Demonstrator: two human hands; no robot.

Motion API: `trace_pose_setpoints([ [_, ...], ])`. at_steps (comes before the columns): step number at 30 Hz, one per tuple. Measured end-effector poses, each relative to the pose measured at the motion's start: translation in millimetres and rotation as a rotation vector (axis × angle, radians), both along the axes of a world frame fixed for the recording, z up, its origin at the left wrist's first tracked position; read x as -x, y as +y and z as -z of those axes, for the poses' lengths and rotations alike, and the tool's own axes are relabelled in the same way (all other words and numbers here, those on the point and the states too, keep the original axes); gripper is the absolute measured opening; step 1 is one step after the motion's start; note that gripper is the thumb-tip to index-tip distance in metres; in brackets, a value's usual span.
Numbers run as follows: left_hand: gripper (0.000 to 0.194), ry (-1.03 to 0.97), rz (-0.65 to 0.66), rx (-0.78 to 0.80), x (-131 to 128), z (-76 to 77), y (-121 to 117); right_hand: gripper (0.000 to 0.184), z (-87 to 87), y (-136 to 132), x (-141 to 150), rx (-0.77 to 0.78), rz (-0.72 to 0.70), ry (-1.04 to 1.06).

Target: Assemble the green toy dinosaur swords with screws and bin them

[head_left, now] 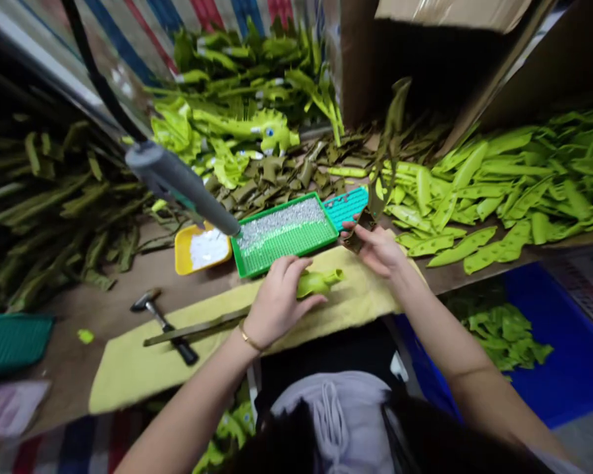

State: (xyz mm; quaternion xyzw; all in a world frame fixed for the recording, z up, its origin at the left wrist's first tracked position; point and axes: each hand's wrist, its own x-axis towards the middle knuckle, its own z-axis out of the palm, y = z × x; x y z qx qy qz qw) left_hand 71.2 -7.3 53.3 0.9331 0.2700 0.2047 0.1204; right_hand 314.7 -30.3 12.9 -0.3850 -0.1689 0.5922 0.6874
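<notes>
Lime-green fabric piece (pixel 319 284) under left hand (pixel 279 301) on yellow towel (pixel 143 372).

A folded towel (pixel 128 375) lies on the table (pixel 89 296), with a hammer (pixel 161 322) over its back edge. Behind the towel sits a mesh tray (pixel 286 257), a smaller tray (pixel 180 253) to its left. Heaps of fabric pieces (pixel 494 178) lie behind and to both sides.
</notes>
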Motion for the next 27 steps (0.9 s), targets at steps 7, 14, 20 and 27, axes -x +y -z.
trace_pose_setpoints([
  [7,0.037,0.296,0.012,-0.070,-4.3,-8.2,-18.5,0.028,37.1,-51.7,37.1,-0.102,-0.095,-0.526],
  [14,0.037,0.312,0.034,-0.055,-9.1,-11.4,-17.0,0.033,1.6,-55.4,2.1,-0.292,-0.466,-0.976],
  [20,0.041,0.297,0.010,0.013,-9.4,-10.8,-12.4,0.040,0.5,-46.6,3.7,-0.318,-0.510,-1.073],
  [27,0.043,0.252,0.007,0.073,-9.4,-9.3,-2.0,0.027,11.7,-47.8,31.8,-0.272,-0.137,-1.080],
])
